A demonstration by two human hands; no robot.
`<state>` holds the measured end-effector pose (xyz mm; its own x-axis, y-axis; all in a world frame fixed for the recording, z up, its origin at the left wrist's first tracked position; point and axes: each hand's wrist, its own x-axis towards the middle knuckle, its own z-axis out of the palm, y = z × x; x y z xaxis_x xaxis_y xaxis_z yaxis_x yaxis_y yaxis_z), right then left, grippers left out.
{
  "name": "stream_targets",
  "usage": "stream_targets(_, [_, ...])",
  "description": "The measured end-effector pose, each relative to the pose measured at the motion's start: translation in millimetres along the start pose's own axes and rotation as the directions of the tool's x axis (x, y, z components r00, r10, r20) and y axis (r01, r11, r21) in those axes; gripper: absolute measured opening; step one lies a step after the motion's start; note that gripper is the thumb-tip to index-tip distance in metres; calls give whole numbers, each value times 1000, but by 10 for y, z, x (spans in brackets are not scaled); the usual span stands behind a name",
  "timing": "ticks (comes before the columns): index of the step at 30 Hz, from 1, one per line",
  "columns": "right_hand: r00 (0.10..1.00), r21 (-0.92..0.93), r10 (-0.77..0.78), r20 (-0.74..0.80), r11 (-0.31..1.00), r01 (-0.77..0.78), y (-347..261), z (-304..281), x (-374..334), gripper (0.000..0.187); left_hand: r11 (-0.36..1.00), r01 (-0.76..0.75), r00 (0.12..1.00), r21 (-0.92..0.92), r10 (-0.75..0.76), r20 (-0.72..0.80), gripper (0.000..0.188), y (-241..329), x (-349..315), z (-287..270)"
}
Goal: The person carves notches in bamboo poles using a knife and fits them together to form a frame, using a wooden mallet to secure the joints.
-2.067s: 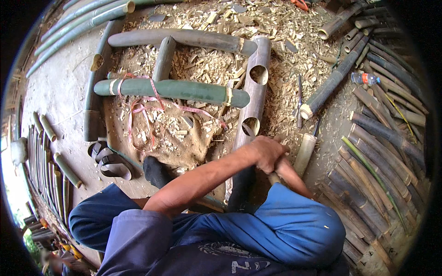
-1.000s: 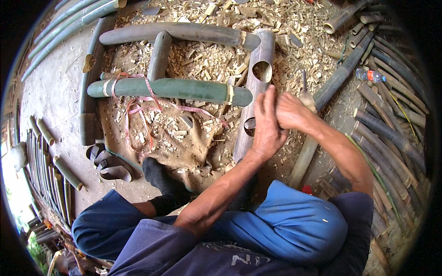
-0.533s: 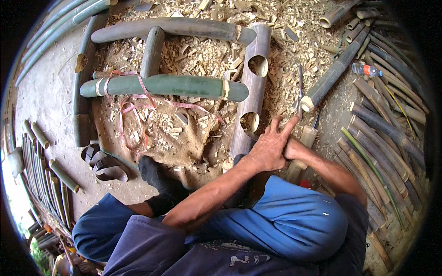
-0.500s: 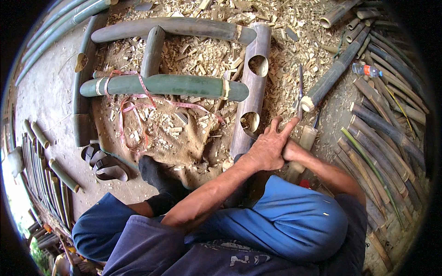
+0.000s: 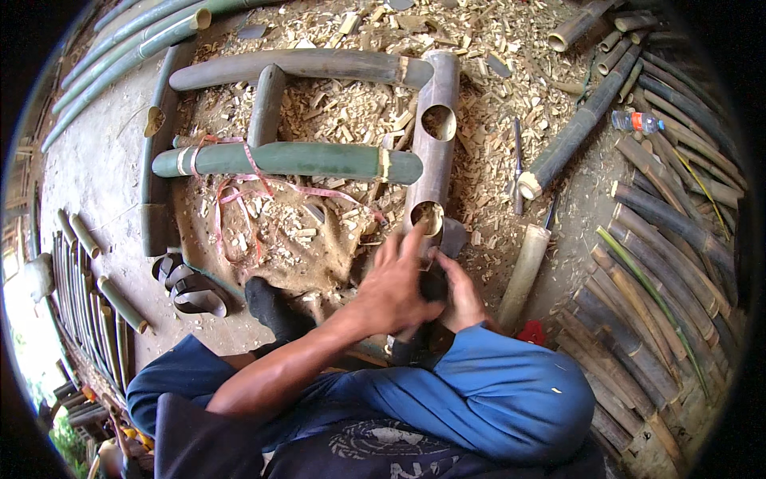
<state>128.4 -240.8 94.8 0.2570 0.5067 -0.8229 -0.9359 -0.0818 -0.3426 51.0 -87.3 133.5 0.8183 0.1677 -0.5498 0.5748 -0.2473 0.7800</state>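
A bamboo frame lies on the floor before me, with a green rail (image 5: 311, 161), a brownish rail (image 5: 319, 64) and a thick post (image 5: 435, 156) on its right that has two round holes cut in it. My left hand (image 5: 391, 287), slightly blurred, is open with fingers spread close to the lower hole. Beside the post's near end my right hand (image 5: 461, 294) has its fingers stretched upward; whether they touch the post I cannot tell. A grey flat piece (image 5: 453, 238) shows just above that hand, its lower part hidden. Pink measuring tape (image 5: 319, 182) trails over the green rail.
Wood chips (image 5: 495, 128) cover the ground around the frame. To the right lie a long chisel-like tool (image 5: 519, 160), a pale bamboo piece (image 5: 525, 275), a dark bamboo pole (image 5: 578, 124), a plastic bottle (image 5: 637, 121) and stacked bamboo (image 5: 678, 239). Sandals (image 5: 191, 287) rest at left.
Both hands have come left and toward me, from crossed over beside the post to apart near its lower end. The pale bamboo piece and the grey flat piece are now uncovered.
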Motion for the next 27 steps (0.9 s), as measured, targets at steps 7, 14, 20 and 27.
stream_targets(7, [994,-98,97,46,991,-92,157,-340,170,34,922,193,975,335,-218,39,63,-322,-566,233])
stream_targets(14, [888,306,168,429,897,-318,198,-165,573,37,562,-95,984,822,-74,164,29,220,-91,-498])
stream_targets(20, [903,399,166,396,855,-332,203,-259,638,34,670,-97,918,736,-226,327,24,520,293,-715])
stream_targets(27, [953,226,199,230,941,-251,27,-203,585,33,767,51,881,639,-336,333,26,306,261,-660])
